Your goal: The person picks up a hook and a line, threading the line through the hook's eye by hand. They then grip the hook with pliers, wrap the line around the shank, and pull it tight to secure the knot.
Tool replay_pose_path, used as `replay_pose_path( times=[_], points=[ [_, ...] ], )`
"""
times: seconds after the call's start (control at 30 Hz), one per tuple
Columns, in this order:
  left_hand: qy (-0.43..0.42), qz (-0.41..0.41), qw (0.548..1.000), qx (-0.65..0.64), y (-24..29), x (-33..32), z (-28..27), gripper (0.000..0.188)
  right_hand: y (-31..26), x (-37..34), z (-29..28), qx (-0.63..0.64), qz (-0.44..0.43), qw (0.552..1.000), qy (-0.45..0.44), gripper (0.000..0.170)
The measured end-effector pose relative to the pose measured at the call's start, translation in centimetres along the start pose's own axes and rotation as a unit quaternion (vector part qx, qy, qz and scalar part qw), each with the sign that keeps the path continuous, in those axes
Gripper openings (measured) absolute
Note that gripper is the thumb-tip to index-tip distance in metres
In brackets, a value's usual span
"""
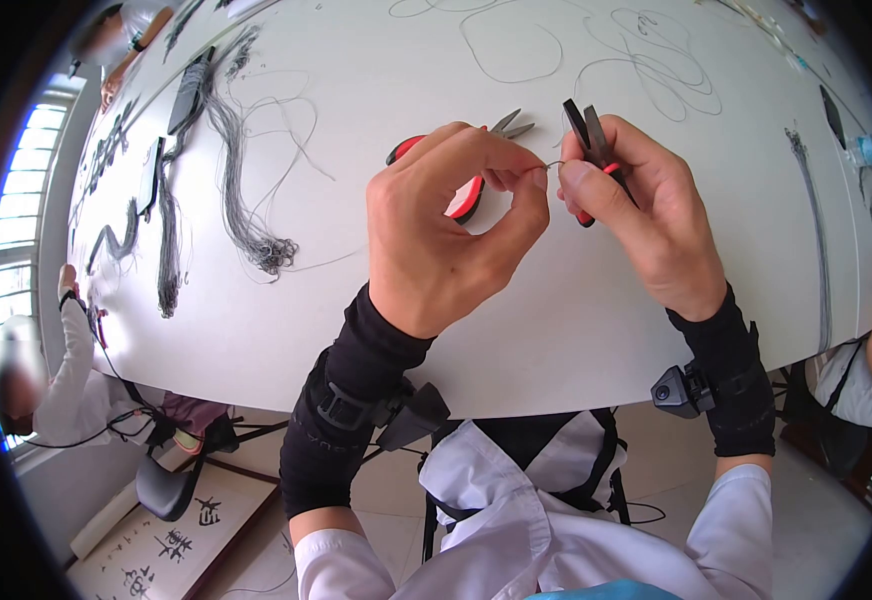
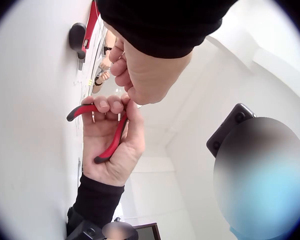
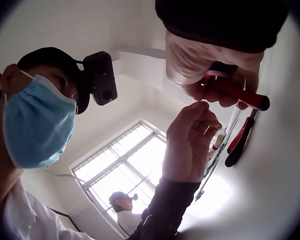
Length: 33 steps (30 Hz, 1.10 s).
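Note:
My left hand (image 1: pixel 436 225) pinches a short thin wire (image 1: pixel 554 164) between thumb and forefinger, its other fingers curled. Close beside it, my right hand (image 1: pixel 661 225) holds a pair of pliers (image 1: pixel 578 125) with red and black handles, the jaws pointing up and away from me, parted. Its thumb and forefinger also meet at the wire. In the left wrist view, the pliers' handle (image 2: pixel 112 145) lies across the right palm, spread from the other handle. A second pair of pliers (image 1: pixel 471 203) lies on the table behind the left hand, which partly hides it; its jaws are parted.
Bundles of grey wire (image 1: pixel 234 190) lie on the white table (image 1: pixel 356 370) to the left, some by black holders (image 1: pixel 192 92). Another long bundle (image 1: pixel 814 230) lies to the right. Loose wire loops spread at the far side. Other people sit around the table.

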State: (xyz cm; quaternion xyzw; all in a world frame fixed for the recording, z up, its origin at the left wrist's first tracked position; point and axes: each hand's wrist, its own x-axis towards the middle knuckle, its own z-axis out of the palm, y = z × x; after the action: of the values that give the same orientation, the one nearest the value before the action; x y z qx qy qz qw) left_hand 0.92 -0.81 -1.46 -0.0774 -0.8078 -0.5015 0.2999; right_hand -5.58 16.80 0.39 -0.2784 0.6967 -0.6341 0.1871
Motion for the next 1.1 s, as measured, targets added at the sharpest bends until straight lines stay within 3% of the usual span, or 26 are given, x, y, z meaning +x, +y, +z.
replay_pose_path(
  times=[0.3, 1.1],
  points=[
    [0.036, -0.031, 0.998, 0.043, 0.4, -0.3, -0.4, 0.007, -0.7, -0.4, 0.6, -0.005, 0.007, 0.999, -0.037, 0.028],
    [0.041, -0.036, 0.998, 0.024, 0.5, -0.4, -0.1, 0.008, 0.4, -0.8, 1.8, -0.016, -0.012, 1.0, -0.002, 0.031]
  ],
)
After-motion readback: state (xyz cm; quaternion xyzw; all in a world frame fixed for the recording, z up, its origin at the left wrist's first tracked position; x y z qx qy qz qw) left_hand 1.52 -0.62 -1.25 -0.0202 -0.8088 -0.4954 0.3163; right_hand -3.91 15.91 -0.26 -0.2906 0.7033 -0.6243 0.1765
